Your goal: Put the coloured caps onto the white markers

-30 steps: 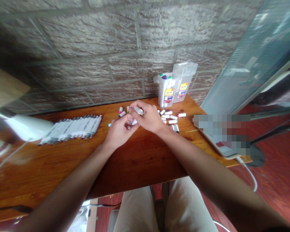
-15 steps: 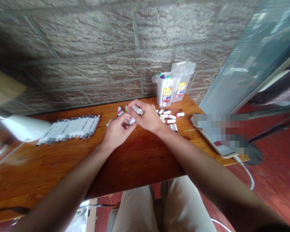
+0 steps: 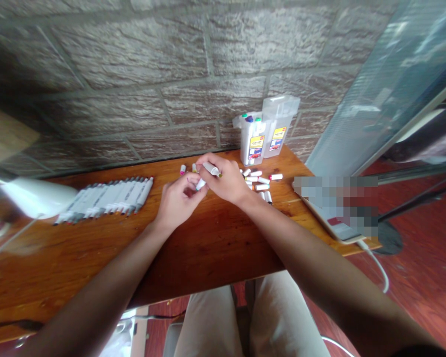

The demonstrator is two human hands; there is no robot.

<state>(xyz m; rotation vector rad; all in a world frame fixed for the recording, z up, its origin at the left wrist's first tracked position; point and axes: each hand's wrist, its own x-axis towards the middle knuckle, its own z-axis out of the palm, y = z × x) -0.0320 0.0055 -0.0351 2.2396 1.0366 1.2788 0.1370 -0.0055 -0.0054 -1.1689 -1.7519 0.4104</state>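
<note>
My right hand (image 3: pixel 226 182) is closed around a white marker (image 3: pixel 210 168) near the far side of the wooden table (image 3: pixel 208 238). My left hand (image 3: pixel 178 198) sits just left of it, fingers pinched on a small white cap (image 3: pixel 200 184) that touches the marker's lower end. Loose marker caps (image 3: pixel 260 179) lie scattered to the right of my hands, and two more caps (image 3: pixel 183 169) lie just behind my left hand.
A row of several capped markers (image 3: pixel 107 198) lies at the left. Two clear plastic marker boxes (image 3: pixel 265 131) stand against the stone wall. A white lamp-like object (image 3: pixel 33 198) is at far left, a device with a cable (image 3: pixel 338 225) at the right edge.
My left hand has lifted slightly off the table with the cap, bringing it up to the marker end. The cap that lay behind it at left is no longer seen there.
</note>
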